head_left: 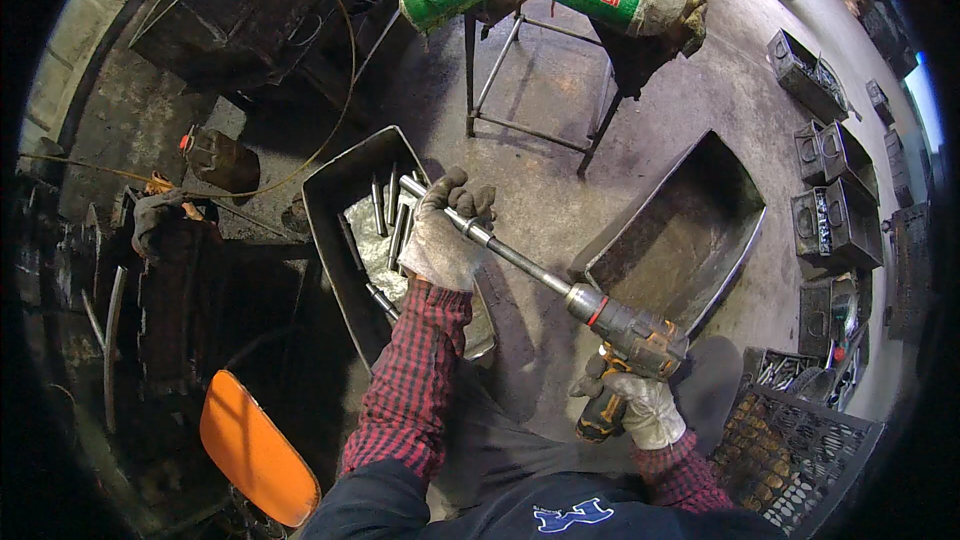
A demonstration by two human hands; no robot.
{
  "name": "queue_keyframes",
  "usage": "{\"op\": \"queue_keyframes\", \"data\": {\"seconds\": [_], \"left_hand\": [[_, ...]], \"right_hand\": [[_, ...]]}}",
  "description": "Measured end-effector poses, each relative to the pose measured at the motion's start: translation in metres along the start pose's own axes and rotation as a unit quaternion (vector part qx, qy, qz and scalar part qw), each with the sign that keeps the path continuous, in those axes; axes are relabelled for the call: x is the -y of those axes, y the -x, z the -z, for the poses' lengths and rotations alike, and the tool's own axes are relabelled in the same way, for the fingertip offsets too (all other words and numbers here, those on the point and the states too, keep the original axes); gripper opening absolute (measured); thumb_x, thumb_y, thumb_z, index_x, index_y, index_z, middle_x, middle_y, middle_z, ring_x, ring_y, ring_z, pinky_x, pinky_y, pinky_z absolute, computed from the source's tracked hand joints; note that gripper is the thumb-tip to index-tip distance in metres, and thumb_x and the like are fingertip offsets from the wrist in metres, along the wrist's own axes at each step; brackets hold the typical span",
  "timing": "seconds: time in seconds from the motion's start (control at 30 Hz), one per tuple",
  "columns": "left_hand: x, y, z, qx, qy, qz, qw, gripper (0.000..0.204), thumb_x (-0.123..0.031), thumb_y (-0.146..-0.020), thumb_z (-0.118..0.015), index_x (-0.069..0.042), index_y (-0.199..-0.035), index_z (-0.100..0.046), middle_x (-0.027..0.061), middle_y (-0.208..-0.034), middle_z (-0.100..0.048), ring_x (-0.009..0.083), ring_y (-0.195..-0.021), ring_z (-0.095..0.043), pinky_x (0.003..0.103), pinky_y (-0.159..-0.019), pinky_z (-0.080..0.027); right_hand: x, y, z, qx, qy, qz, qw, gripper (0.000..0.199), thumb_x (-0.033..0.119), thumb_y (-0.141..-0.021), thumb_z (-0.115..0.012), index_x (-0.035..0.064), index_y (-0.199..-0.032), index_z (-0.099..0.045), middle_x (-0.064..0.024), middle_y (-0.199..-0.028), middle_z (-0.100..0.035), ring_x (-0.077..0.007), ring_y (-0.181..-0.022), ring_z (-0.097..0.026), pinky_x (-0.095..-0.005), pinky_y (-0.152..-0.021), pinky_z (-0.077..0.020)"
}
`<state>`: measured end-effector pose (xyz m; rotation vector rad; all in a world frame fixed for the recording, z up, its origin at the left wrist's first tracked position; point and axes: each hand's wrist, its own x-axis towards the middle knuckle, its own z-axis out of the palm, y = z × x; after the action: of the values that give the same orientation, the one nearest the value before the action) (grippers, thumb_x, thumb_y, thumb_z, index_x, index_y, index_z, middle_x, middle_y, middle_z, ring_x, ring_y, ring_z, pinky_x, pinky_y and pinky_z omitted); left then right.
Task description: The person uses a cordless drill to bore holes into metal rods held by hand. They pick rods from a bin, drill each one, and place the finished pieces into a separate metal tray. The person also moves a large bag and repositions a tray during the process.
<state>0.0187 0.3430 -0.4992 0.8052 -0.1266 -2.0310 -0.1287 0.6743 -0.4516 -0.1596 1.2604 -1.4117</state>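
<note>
head view shows our left hand (445,240) wrapped around a long metal rod (520,259) above the left bin (365,161), while our right hand (645,410) grips the drill (635,330) at the rod's other end. to do this well, we should hold the drill firmly, keep both in one straight line, and go slow.

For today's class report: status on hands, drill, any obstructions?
Left hand gripping rod; right hand gripping drill. Rod extends from drill's front. No obstruction evident around either.
</note>
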Motion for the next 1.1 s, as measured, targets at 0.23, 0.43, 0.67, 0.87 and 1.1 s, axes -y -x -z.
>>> {"op": "queue_keyframes", "data": {"seconds": [0.23, 0.43, 0.67, 0.87, 1.1], "left_hand": [[-0.006, 0.008, -0.010, 0.002, 0.068, 0.036, 0.997, 0.015, -0.017, -0.107, -0.057, -0.004, -0.104, -0.064, -0.0001, -0.065, -0.048, 0.0231, -0.065, -0.061, 0.047, -0.093, -0.059], [-0.010, 0.029, -0.021, -0.047, 0.072, 0.042, 0.995, 0.019, -0.019, -0.106, -0.060, -0.002, -0.100, -0.067, -0.0002, -0.065, -0.052, 0.0185, -0.061, -0.057, 0.048, -0.084, -0.063], [-0.005, 0.045, -0.023, -0.059, 0.076, 0.024, 0.995, 0.019, -0.012, -0.111, -0.048, 0.000, -0.122, -0.057, 0.0019, -0.070, -0.042, 0.0263, -0.067, -0.058, 0.048, -0.084, -0.059], [0.001, 0.042, -0.033, -0.096, 0.073, 0.006, 0.993, 0.024, -0.011, -0.107, -0.055, -0.007, -0.084, -0.054, -0.0053, -0.057, -0.028, 0.0127, -0.047, -0.033, 0.041, -0.071, -0.058], [0.001, 0.022, -0.023, -0.049, 0.108, 0.075, 0.990, 0.038, -0.006, -0.103, -0.062, -0.013, -0.070, -0.043, -0.0037, -0.054, -0.030, 0.0198, -0.048, -0.041, 0.041, -0.073, -0.055]], "right_hand": [[-0.002, -0.005, 0.004, -0.012, -0.059, 0.001, 0.998, 0.062, 0.006, -0.081, -0.083, 0.0032, -0.139, -0.060, -0.0150, -0.106, -0.072, -0.0337, -0.092, -0.075, -0.0567, -0.083, -0.0643], [0.003, 0.001, 0.000, -0.031, -0.079, 0.005, 0.996, 0.060, 0.006, -0.081, -0.082, 0.0028, -0.137, -0.060, -0.0161, -0.105, -0.072, -0.0348, -0.089, -0.075, -0.0583, -0.081, -0.0643], [0.002, 0.007, 0.001, -0.009, -0.052, -0.016, 0.998, 0.061, 0.007, -0.081, -0.081, 0.0021, -0.139, -0.060, -0.0168, -0.104, -0.073, -0.0328, -0.085, -0.075, -0.0547, -0.080, -0.0651], [-0.010, 0.000, 0.001, -0.039, -0.053, -0.032, 0.997, 0.061, 0.008, -0.083, -0.081, 0.0002, -0.140, -0.060, -0.0156, -0.106, -0.074, -0.0309, -0.086, -0.075, -0.0491, -0.080, -0.0656], [-0.009, -0.004, -0.013, -0.028, -0.110, -0.031, 0.993, 0.064, 0.008, -0.085, -0.080, -0.0025, -0.143, -0.056, -0.0136, -0.104, -0.074, -0.0302, -0.086, -0.075, -0.0494, -0.078, -0.0665]]}}
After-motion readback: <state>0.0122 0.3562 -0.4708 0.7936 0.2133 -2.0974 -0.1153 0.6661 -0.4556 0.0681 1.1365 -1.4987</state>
